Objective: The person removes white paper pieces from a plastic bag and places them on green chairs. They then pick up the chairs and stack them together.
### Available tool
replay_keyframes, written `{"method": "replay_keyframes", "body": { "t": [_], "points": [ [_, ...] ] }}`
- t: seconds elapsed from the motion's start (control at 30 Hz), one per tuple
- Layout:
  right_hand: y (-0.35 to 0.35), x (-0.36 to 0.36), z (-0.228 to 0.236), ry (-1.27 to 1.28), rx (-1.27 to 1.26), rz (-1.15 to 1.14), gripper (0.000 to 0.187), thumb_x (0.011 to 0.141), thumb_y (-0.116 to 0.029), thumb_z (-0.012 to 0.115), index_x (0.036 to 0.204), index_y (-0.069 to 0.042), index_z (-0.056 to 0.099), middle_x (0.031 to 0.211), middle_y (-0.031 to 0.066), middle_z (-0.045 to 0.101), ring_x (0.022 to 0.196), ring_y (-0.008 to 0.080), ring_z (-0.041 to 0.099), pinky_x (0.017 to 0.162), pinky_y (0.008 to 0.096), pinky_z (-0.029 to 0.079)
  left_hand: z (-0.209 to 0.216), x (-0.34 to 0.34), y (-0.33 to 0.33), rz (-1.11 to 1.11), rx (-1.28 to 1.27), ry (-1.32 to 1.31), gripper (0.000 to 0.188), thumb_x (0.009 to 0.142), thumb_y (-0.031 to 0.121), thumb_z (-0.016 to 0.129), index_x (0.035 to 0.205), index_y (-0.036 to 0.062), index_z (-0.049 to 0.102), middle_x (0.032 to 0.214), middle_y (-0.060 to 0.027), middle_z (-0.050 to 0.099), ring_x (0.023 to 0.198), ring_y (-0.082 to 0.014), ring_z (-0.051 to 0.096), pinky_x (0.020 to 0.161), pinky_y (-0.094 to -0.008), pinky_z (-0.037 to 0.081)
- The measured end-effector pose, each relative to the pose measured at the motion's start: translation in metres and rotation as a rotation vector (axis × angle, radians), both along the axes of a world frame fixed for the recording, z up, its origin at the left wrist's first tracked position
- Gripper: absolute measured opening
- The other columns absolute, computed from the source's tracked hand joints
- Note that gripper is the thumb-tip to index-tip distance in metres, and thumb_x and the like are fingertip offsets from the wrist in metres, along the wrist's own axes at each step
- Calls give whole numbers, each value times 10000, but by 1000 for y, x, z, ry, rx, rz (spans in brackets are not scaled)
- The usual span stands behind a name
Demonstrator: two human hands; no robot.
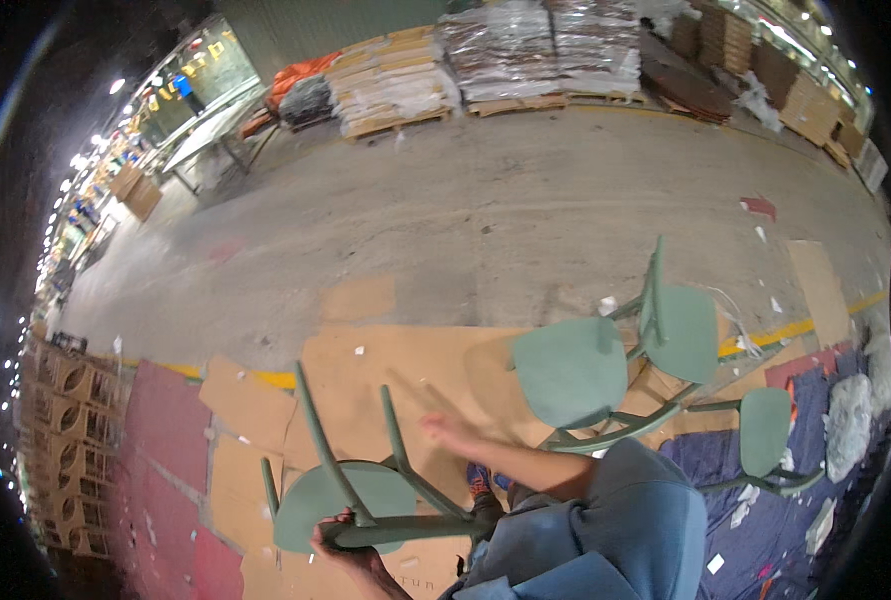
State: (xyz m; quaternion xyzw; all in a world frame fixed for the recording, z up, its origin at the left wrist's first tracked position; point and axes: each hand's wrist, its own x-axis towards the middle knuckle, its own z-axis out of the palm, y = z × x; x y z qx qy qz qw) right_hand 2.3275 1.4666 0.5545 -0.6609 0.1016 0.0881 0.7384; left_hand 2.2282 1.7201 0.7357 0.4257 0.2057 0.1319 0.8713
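A green chair (321, 505) is tipped over in front of me at the lower left, with several slim legs or posts pointing away and upward. My left hand (338, 538) is closed around the end of its broad green bar, near the base of one post. My right hand (446, 432), blurred by motion, is held out to the right of the chair's posts. Its fingers look stretched out, and nothing shows in them. More green chairs stand to the right: one with its seat (572, 372) nearest my right arm, another seat (684, 335) behind it.
Cardboard sheets (416, 350) cover the floor around my feet. Farther right, a small green seat (766, 432) stands on dark blue cloth (711, 455) beside crumpled clear plastic (850, 428). Brown stacked frames (71, 450) are at the left. Wrapped pallet loads (496, 50) line the far side.
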Motion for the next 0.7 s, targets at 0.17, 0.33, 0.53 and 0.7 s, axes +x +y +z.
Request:
{"method": "replay_keyframes", "body": {
  "t": [0.17,0.33,0.53,0.7],
  "points": [
    [144,-38,-29,708,84,475,982,941,-802,324,1623,-100,242,1671,160,239,1531,318,264,1183,473,326,18,-58,-26,-94,98,151,351,969,412,505,914,69,556,862,-111,591,795,-261,582,896,-417,491],
    [164,-117,-80,1014,427,498,939,956,-800,279,1618,-136,246,1656,102,232,1515,294,249,1183,462,305,-14,-124,-22,-284,82,294,439,895,449,605,972,17,595,826,-127,632,798,-271,628,1018,-454,452],
    [105,-198,-193,1110,381,646,902,966,-796,250,1578,-138,332,1559,106,369,1430,300,364,1121,497,367,-79,-229,8,-509,-139,539,534,956,606,551,1022,76,547,989,-179,606,804,-298,608,710,-469,563],
    [66,-229,-247,1126,405,480,884,975,-793,226,1544,-141,404,1478,108,483,1360,304,460,1068,527,418,-87,-276,-17,-231,29,259,371,999,417,511,1025,56,592,1041,-212,621,916,-313,619,827,-460,532]
  ]
}}
